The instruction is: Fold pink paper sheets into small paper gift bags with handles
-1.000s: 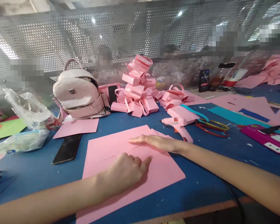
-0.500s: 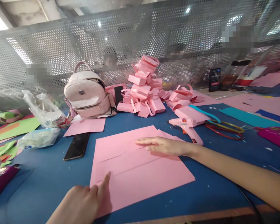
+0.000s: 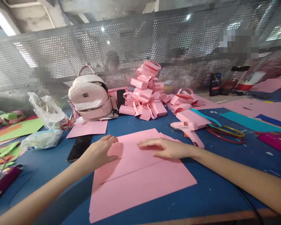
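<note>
Pink paper sheets (image 3: 140,187) lie stacked in front of me on the blue table, with lines like cuts or creases running across the top one. My left hand (image 3: 105,150) is over the upper left part of the paper, fingers apart and slightly curled, holding nothing. Resting flat on the paper's upper right part is my right hand (image 3: 166,148), its fingers stretched out and thumb apart. A pink glue gun (image 3: 188,129) lies just beyond my right wrist. Left of the paper, a black phone (image 3: 78,150) is partly covered by a smaller pink sheet (image 3: 87,128).
Folded pink paper boxes (image 3: 145,93) are piled at the back beside a pale pink backpack (image 3: 90,93). Plastic bags (image 3: 42,139) stand at left. Coloured rings (image 3: 224,132), a blue strip (image 3: 248,120) and a magenta device (image 3: 275,140) lie right. A perforated metal screen (image 3: 131,40) closes off the back.
My left hand has moved from pointing at the paper's lower left up to its upper left, fingers now spread. The right hand stays nearly in place. The view has shifted slightly.
</note>
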{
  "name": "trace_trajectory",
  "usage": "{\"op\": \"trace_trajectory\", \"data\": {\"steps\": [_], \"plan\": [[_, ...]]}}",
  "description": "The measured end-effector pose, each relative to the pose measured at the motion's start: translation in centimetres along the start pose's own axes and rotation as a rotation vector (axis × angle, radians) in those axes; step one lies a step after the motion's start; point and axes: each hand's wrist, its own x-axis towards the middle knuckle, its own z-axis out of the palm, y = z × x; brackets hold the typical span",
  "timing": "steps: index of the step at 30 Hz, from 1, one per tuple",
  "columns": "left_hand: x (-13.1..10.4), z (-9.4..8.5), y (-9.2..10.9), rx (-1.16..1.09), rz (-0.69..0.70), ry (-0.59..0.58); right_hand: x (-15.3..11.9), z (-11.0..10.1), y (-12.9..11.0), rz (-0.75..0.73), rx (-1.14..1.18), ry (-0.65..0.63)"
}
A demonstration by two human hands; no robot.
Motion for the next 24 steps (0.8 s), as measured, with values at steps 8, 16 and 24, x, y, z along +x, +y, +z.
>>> {"op": "trace_trajectory", "data": {"steps": [8, 16, 24], "plan": [[2.3, 1.0, -1.7, -0.121, 0.048, -0.092, 0.4, -1.6, -2.0, 0.045, -0.203, 0.372], [1.5, 0.7, 0.6, 0.032, 0.008, -0.047, 0.7, -1.2, -4.2, 0.164, -0.698, 0.205], [0.2, 1.2, 2.5, 0.195, -0.017, 0.015, 1.6, 0.2, -3.9, 0.174, -0.780, 0.152]]}}
